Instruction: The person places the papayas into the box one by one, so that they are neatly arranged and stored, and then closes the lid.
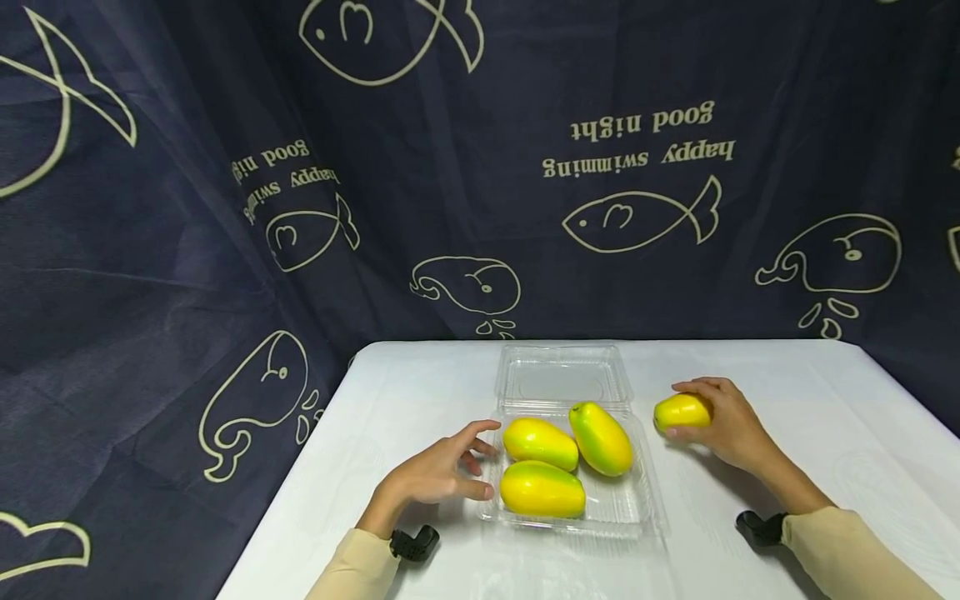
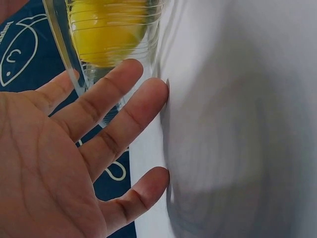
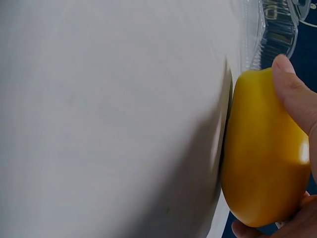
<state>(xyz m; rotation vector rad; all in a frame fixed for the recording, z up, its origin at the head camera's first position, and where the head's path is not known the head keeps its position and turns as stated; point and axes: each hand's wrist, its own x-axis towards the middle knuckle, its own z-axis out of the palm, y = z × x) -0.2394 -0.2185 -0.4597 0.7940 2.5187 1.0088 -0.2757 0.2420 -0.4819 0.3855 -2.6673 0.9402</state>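
Observation:
Three yellow-green mangoes lie in a clear plastic clamshell box [image 1: 645, 492]: one upper left [image 1: 540, 443], one lower left [image 1: 542, 490] and one tilted at the right [image 1: 602, 439]. My right hand [image 1: 731, 425] grips a fourth, yellow mango [image 1: 681, 412] to the right of the box, thumb on one side and fingers on the other. In the right wrist view this mango [image 3: 265, 153] is close over the white tabletop. My left hand [image 1: 431, 475] is at the box's left side, fingers spread and holding nothing; its fingertips [image 2: 153, 91] are near the box wall.
The box's lid [image 1: 562, 375] lies folded back, away from me, on the white table [image 1: 420, 383]. A dark blue curtain [image 1: 480, 167] with fish and whale outlines hangs behind the table and along its left. Both wrists carry small black cameras [image 1: 415, 543].

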